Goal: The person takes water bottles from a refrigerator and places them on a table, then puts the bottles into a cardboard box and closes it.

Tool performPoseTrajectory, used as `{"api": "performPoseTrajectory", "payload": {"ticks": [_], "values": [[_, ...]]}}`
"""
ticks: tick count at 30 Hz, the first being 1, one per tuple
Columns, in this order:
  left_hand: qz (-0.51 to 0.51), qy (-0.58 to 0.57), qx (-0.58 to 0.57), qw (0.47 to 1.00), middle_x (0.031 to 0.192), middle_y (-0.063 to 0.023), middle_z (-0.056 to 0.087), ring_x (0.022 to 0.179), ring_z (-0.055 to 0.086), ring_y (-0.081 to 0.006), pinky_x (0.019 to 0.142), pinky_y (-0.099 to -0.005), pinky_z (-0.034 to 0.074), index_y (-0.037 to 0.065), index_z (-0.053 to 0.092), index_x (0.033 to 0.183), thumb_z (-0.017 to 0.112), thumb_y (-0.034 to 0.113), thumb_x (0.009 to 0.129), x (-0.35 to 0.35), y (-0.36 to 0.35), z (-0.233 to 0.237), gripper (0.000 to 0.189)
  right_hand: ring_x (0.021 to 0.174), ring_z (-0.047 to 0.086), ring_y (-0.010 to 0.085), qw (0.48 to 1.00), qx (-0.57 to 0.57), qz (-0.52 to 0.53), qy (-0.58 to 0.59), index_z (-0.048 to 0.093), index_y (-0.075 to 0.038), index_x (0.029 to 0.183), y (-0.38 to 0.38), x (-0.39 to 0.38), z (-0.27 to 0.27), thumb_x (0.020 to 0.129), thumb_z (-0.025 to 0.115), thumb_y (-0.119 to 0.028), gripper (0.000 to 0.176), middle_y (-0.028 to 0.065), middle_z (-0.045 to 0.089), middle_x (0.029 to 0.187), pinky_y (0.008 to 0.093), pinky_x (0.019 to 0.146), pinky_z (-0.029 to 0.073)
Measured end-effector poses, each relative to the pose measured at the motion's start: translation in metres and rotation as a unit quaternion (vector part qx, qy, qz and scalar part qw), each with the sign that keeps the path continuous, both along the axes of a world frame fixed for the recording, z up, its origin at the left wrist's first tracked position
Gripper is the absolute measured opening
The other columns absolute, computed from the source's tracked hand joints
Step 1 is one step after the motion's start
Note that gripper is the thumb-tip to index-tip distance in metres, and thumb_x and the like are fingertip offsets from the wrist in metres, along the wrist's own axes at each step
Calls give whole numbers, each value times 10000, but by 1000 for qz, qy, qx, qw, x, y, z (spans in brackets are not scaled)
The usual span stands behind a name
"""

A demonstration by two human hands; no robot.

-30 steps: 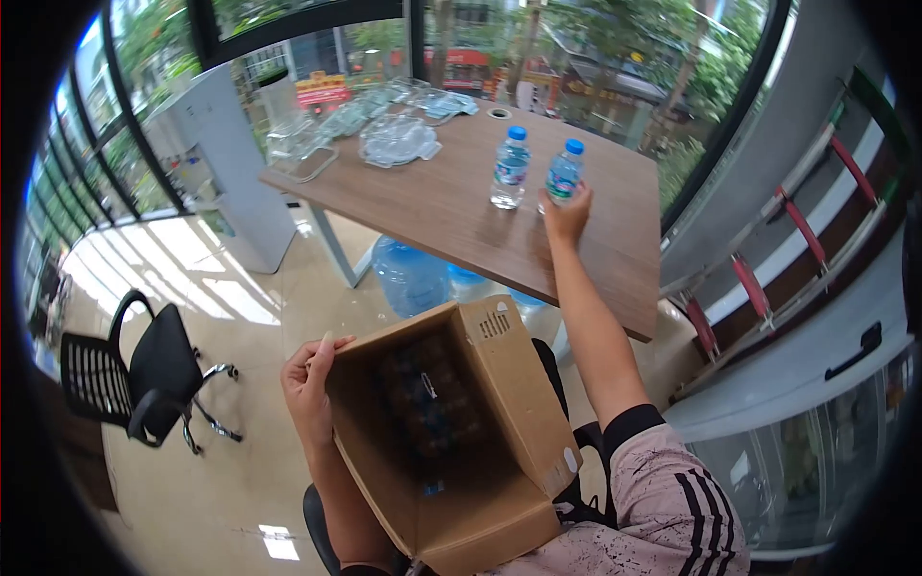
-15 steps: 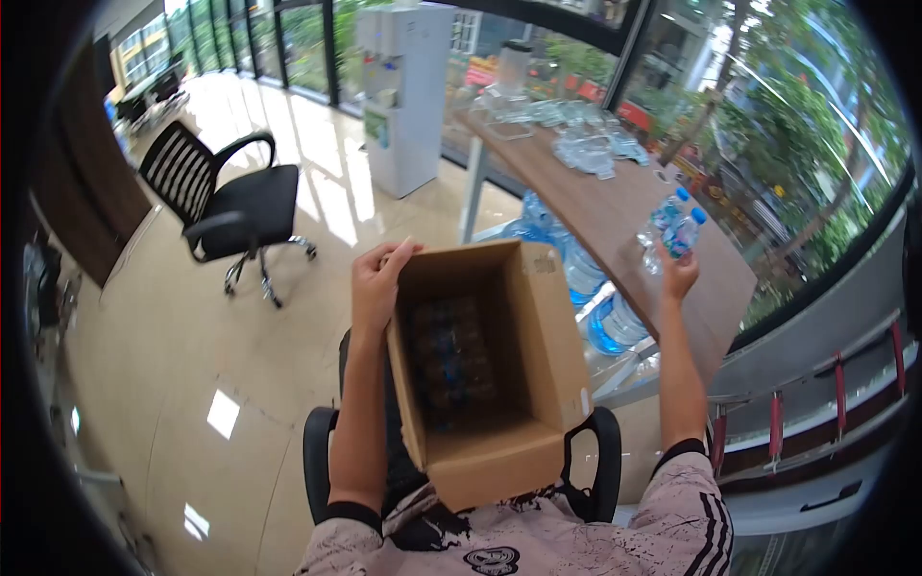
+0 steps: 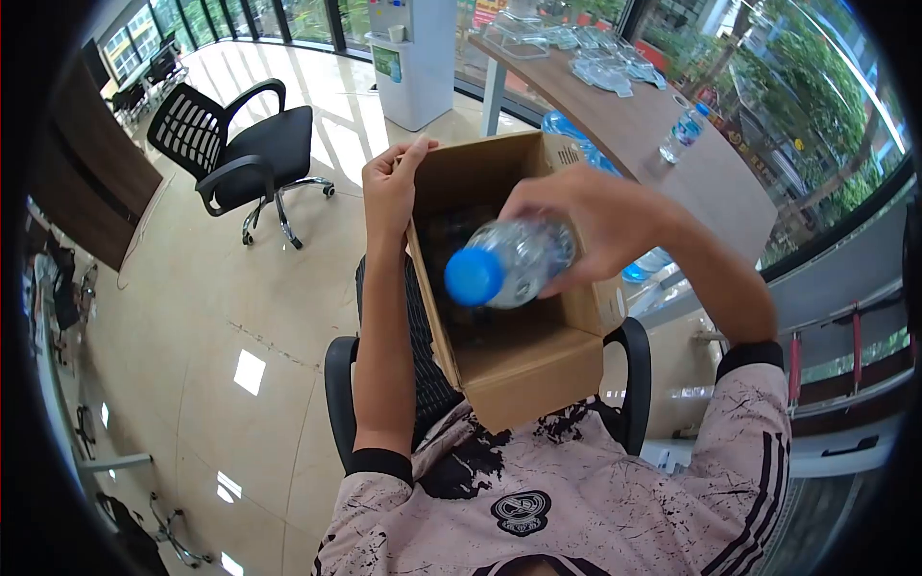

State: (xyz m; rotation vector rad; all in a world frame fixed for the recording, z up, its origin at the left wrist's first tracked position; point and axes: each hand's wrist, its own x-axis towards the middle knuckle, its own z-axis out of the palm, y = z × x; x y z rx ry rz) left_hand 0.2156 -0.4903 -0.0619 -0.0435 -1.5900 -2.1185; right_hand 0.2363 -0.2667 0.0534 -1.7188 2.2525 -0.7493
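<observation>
An open cardboard box (image 3: 534, 381) rests on my lap, its mouth tilted toward me. My left hand (image 3: 392, 197) grips the box's far left rim, fingers closed over the edge. Over the opening, my right hand (image 3: 600, 226) is wrapped round a clear plastic water bottle (image 3: 523, 254) with a blue cap. The bottle lies tilted, cap toward me and to the left. It covers much of the box's dark inside, where the contents are hard to make out. Another water bottle (image 3: 684, 134) with a blue cap stands upright on the wooden table at the right.
Clear plastic pieces (image 3: 605, 67) lie on the far part of the wooden table (image 3: 639, 120). Large water jugs (image 3: 567, 125) stand beneath it. A black office chair (image 3: 259, 149) is at the left, and a white water dispenser (image 3: 418, 86) stands by the windows.
My right hand has carried one bottle from the table to above the box, leaving the other standing there. The view has shifted, and my left hand still holds the rim.
</observation>
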Motion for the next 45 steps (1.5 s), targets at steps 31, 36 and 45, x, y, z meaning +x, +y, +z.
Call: {"api": "performPoseTrajectory", "payload": {"ticks": [31,36,45], "values": [[-243,14,4,970,522,86,404,483,313,8,451,-188,214,-11,697,810,643,230,845,-58,119,2,249,920,640,294,871,378,-288,128,677,-48,950,47,-31,-319,693,661,-208,303,168,658,984,442,783,505],[-257,-17,-16,966,539,59,460,485,345,-5,450,-190,244,-19,688,795,639,235,846,-51,114,9,263,858,654,316,882,325,-300,164,673,-32,913,54,-29,-338,701,620,-139,244,186,663,911,466,748,509],[-217,0,-21,976,538,71,441,480,343,-1,443,-191,236,-19,697,823,640,235,845,-61,107,-2,262,997,610,302,831,533,-112,118,661,-68,1067,14,-69,-255,655,738,-278,468,133,624,1129,426,831,486]]}}
